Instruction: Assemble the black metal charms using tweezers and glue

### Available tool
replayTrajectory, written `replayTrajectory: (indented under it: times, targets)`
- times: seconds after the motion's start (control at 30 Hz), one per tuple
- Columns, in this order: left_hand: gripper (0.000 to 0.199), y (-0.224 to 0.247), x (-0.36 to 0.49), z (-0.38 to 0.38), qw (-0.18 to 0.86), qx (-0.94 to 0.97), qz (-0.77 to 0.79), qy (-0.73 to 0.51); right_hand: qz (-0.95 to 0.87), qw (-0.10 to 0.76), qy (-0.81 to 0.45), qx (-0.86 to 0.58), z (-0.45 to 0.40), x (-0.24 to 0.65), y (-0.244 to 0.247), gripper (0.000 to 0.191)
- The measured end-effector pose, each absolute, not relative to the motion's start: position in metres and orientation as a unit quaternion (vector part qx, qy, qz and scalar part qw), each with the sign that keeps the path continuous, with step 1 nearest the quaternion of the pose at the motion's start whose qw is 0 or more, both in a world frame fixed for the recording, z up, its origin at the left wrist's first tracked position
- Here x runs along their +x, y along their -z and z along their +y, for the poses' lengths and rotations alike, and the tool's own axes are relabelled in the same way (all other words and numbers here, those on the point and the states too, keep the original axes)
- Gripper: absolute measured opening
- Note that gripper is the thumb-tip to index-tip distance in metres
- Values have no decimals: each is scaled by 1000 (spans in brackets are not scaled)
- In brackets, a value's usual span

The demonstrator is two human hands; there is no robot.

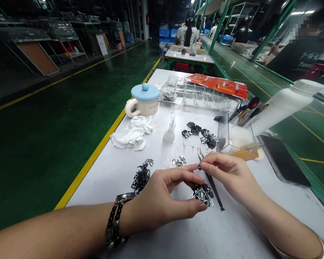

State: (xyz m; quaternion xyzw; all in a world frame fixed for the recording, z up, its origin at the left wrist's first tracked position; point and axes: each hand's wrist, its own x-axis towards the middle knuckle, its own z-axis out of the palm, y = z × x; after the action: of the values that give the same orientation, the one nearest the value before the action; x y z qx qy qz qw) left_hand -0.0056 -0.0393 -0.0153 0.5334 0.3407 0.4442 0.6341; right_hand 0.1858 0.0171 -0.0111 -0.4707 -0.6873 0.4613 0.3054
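A mug [145, 102] lettered “CHII…” stands beyond the left hand [162, 199], fingers pinching a metallic part [202, 194], right hand [229, 172] a dark bit [199, 167].

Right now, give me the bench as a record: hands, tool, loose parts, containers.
left hand: holds black-and-silver part between thumb and fingers
right hand: thumb and forefinger pinch what looks like a small dark piece
tool: tweezers, partly hidden behind fingers
loose parts: black pieces, small silver pieces, dark assemblies
containers: lidded mug, clear compartment tray with orange packet lying across it
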Motion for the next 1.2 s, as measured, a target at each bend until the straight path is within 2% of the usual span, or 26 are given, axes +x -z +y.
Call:
replayTrajectory:
  times: [0.2, 0.4, 0.5, 1.03, 1.2]
  targets:
    - [33, 15, -4, -40, 675, 489, 321, -451, -678, 371, -386, -504, 11, 179, 21, 13]
    - [34, 14, -4, -39, 633, 527, 337, -457, -727, 400, -312, -464, 5, 178, 18, 4]
    - [35, 15, -5, -39, 592, 561, 344, -464, -753, 404, -286, -434, 4, 178, 18, 7]
    - [32, 12, -5, -40, 398, 726, 346, -441, -698, 393, -355, -482, 2, 178, 15, 8]
    - [34, 8, -4, -44, 341, 736, 367, -456, -686, 440, -369, -447, 3, 183, 10, 9]
